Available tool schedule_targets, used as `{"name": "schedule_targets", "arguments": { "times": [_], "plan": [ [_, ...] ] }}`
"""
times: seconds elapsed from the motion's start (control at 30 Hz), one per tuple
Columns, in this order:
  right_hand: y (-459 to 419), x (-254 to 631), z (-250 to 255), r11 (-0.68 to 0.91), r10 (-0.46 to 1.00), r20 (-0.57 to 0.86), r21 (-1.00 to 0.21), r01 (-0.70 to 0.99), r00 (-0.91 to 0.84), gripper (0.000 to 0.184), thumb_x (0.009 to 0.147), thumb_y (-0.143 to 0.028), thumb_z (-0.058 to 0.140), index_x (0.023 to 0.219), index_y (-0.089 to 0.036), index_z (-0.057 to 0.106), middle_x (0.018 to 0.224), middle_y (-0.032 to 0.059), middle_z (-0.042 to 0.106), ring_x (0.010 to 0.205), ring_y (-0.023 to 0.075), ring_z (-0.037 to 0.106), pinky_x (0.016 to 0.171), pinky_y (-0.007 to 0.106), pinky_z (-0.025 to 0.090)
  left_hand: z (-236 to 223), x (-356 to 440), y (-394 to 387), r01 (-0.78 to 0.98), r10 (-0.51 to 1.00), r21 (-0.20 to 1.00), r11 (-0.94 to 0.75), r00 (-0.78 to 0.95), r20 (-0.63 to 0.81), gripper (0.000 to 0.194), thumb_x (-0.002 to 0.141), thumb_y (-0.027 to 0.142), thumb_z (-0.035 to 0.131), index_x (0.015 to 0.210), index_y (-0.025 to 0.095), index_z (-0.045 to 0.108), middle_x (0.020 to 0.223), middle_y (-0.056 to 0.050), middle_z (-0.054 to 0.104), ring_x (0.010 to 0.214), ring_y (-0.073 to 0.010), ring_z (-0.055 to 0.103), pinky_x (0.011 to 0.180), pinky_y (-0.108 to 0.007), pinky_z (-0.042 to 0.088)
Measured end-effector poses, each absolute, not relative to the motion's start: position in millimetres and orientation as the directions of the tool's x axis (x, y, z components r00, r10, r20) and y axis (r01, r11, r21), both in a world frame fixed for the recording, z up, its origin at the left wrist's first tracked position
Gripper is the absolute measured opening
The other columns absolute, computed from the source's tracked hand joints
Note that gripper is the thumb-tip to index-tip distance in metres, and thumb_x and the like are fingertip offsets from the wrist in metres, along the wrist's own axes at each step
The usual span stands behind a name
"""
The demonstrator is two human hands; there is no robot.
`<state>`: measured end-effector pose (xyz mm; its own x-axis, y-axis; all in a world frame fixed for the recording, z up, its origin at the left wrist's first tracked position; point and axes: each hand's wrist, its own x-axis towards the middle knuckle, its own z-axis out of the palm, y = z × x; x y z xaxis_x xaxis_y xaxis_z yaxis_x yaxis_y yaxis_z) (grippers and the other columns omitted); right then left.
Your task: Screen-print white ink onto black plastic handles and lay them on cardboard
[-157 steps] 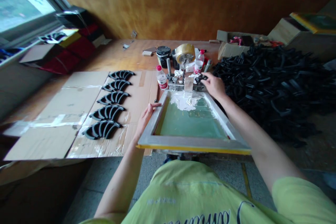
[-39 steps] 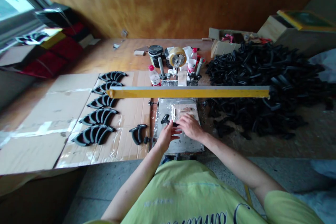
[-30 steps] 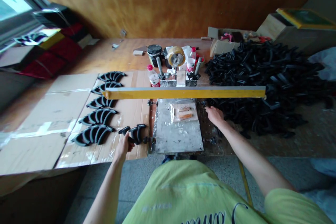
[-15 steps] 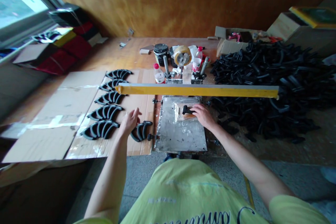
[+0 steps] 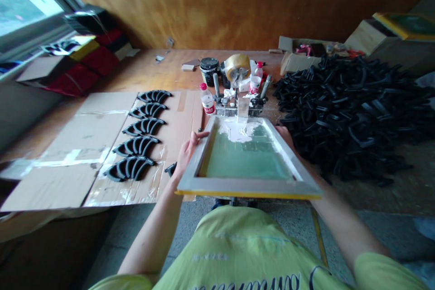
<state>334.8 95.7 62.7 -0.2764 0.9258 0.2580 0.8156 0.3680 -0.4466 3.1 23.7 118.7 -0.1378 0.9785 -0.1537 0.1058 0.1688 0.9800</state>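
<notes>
A screen printing frame [image 5: 238,184] with a green mesh lies low in front of me, its near edge raised toward me. White ink [image 5: 238,131] is spread over the far part of the mesh. My left hand [image 5: 186,152] grips the left side of the frame, a finger along its rim. At the right side, my right hand [image 5: 287,136] holds the opposite rim, with most of its fingers hidden. A squeegee-like plate [image 5: 243,108] stands at the far end. The metal base and the black piece on it are hidden beneath the frame.
On the left, cardboard [image 5: 74,145] carries rows of curved black pieces [image 5: 131,168]. A big heap of black pieces [image 5: 353,118] lies right. Behind the frame stand a bottle [image 5: 207,99], a black bucket [image 5: 209,70] and a tape roll [image 5: 238,68].
The raised printing frame has swung down over the base. My right hand has left the black piece for the frame's right side; my left hand has moved right to its left side.
</notes>
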Motion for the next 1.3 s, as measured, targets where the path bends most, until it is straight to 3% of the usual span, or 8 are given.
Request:
{"name": "schedule_targets", "arguments": {
  "times": [0.1,0.2,0.43,0.53,0.83,1.0,1.13,1.3],
  "plan": [
    [125.4,332.7,80.4,0.301,0.907,0.399,-0.389,0.871,-0.135,0.033,0.089,-0.017,0.055,0.119,-0.007,0.065,0.12,0.0145,0.064,0.111,0.0241,0.057,0.098,0.034,0.044,78.0,0.1,5.6,0.141,0.965,0.956,0.258,-0.091,-0.247,0.067,0.08,0.066,0.057,0.127,0.018,0.064,0.093,-0.005,0.071,0.083,-0.0205,0.065,0.068,-0.026,0.049],
    [150.7,299.7,91.1,0.468,0.846,0.425,-0.301,0.831,-0.322,0.055,0.081,-0.017,0.067,0.134,-0.013,0.053,0.135,0.0157,0.053,0.125,0.0296,0.046,0.104,0.043,0.039,38.9,2.9,1.2,0.124,0.947,0.94,0.318,-0.083,-0.309,0.079,0.079,0.058,0.062,0.147,0.023,0.042,0.086,-0.003,0.071,0.073,-0.0173,0.063,0.062,-0.025,0.047],
    [156.3,257.6,88.6,0.528,0.845,0.181,-0.127,0.84,-0.504,0.016,0.082,-0.019,0.062,0.096,-0.012,0.066,0.095,0.0152,0.065,0.101,0.0298,0.051,0.087,0.04,0.039,8.5,3.1,3.5,0.125,0.932,0.925,0.358,-0.107,-0.346,0.073,0.082,0.057,0.06,0.144,0.024,0.046,0.094,-0.003,0.071,0.078,-0.0173,0.065,0.068,-0.026,0.048],
    [132.7,253.7,81.6,0.539,0.841,0.104,-0.075,0.839,-0.531,0.014,0.084,-0.017,0.055,0.089,-0.013,0.067,0.089,0.0146,0.067,0.098,0.0285,0.052,0.083,0.037,0.037,10.3,3.5,1.6,0.099,0.932,0.928,0.359,-0.095,-0.351,0.07,0.082,0.057,0.059,0.142,0.023,0.048,0.102,-0.004,0.072,0.088,-0.0183,0.066,0.076,-0.026,0.049],
    [76.8,266.7,91.3,0.793,0.598,0.086,-0.203,0.574,-0.797,0.013,0.076,-0.01,0.057,0.083,-0.016,0.067,0.084,0.0088,0.066,0.087,0.0224,0.053,0.078,0.032,0.038,5.9,5.3,1.3,0.12,0.935,0.931,0.345,-0.135,-0.329,0.068,0.081,0.058,0.061,0.137,0.022,0.053,0.109,-0.006,0.071,0.096,-0.0206,0.065,0.083,-0.03,0.049],
    [85.2,256.7,87.3,0.683,0.73,0.161,-0.195,0.704,-0.664,0.01,0.081,-0.013,0.057,0.084,-0.016,0.066,0.085,0.0088,0.065,0.089,0.0232,0.054,0.077,0.032,0.038,11.8,6.3,0.7,0.082,0.933,0.935,0.346,-0.137,-0.333,0.069,0.08,0.057,0.062,0.136,0.02,0.053,0.106,-0.006,0.072,0.09,-0.0193,0.066,0.077,-0.027,0.049],
    [62.2,255.4,68.6,0.737,0.676,0.218,-0.164,0.656,-0.704,0.018,0.083,-0.008,0.052,0.09,-0.013,0.067,0.092,0.0127,0.066,0.093,0.0248,0.053,0.082,0.035,0.04,17.2,6.7,-0.9,0.074,0.93,0.933,0.352,-0.145,-0.339,0.071,0.078,0.058,0.063,0.137,0.02,0.053,0.097,-0.006,0.073,0.081,-0.0185,0.065,0.067,-0.026,0.048],
    [79.2,256.8,82.5,0.694,0.72,0.249,-0.267,0.669,-0.648,0.021,0.086,-0.021,0.062,0.107,-0.02,0.067,0.094,0.0069,0.069,0.091,0.0226,0.058,0.082,0.033,0.042,31.2,6.7,0.0,0.078,0.924,0.926,0.369,-0.135,-0.357,0.072,0.077,0.056,0.065,0.138,0.019,0.053,0.089,-0.005,0.072,0.074,-0.0172,0.064,0.063,-0.025,0.046]
  ]
}}
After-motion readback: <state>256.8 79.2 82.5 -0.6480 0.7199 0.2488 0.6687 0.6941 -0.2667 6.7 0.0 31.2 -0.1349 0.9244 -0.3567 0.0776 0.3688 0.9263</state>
